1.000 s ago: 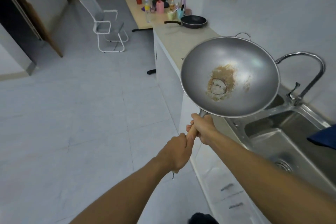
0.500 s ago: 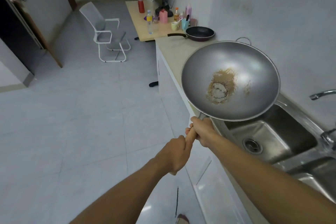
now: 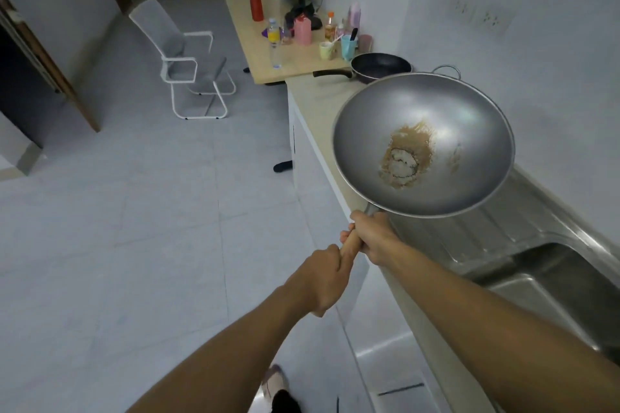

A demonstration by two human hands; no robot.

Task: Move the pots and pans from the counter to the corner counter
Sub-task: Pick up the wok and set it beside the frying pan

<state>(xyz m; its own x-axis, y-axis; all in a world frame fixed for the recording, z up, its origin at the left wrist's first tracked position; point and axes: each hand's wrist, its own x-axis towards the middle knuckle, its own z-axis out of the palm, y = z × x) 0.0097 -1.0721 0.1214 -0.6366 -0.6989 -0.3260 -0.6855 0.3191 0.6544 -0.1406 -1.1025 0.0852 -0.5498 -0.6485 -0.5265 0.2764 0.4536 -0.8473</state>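
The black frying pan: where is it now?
In the head view, right of centre, the black frying pan sits on the counter at its far end, behind the held wok and beside the wooden table.

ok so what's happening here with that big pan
A person grips the wooden handle of a big steel wok with both hands, left hand nearer its end, right hand by the bowl, holding it in the air over the counter beside the sink. Brown residue sits in its bottom. A black frying pan rests at the counter's far end.
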